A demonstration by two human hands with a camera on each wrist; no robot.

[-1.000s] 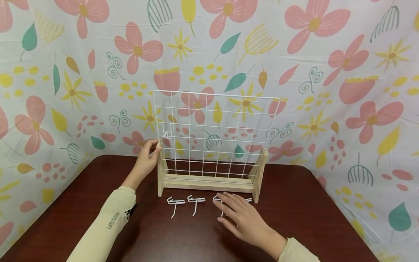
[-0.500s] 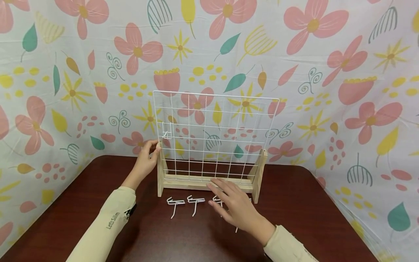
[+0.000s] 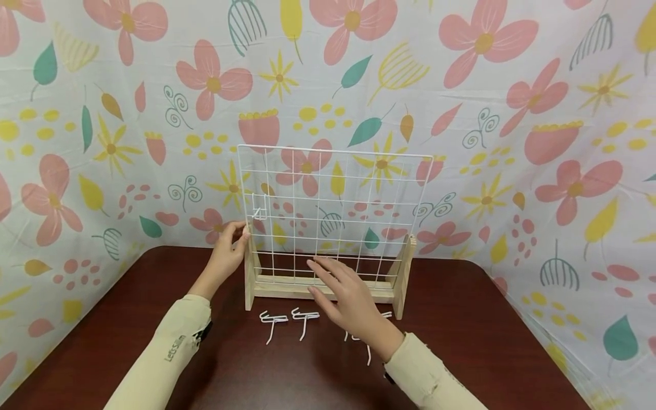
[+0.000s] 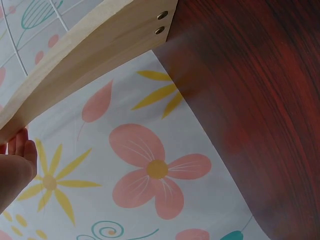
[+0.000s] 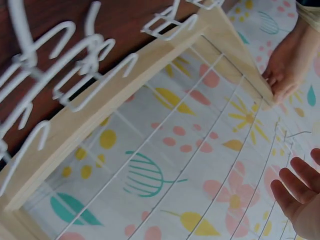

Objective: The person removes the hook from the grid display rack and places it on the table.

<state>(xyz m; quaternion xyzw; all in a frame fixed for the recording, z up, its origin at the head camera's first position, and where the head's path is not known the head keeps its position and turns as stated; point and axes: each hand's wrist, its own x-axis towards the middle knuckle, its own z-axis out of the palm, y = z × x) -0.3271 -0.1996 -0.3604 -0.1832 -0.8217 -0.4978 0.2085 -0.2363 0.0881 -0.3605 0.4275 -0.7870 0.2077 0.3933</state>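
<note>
A white wire grid panel (image 3: 335,150) stands upright in a pale wooden stand (image 3: 287,291). My left hand (image 3: 228,250) pinches the top of the stand's left upright, thumb in front; the left wrist view shows its fingertips at the wood's edge (image 4: 85,65). A white wire hook (image 3: 259,213) hangs on the grid near its left edge, above that hand. With fingers spread and holding nothing, my right hand (image 3: 345,293) overlaps the lower middle of the grid. In the right wrist view the fingers (image 5: 295,185) appear over the grid wires.
Several white hooks lie in a row on the dark red-brown table (image 3: 246,376) before the stand. Two hooks (image 3: 274,319) (image 3: 305,315) show left of my right hand; others (image 3: 368,356) are partly hidden by it. A floral cloth (image 3: 328,74) hangs behind.
My right hand has moved left and forward from over the hooks to in front of the grid. My left hand keeps its hold on the upright. The view has shifted slightly.
</note>
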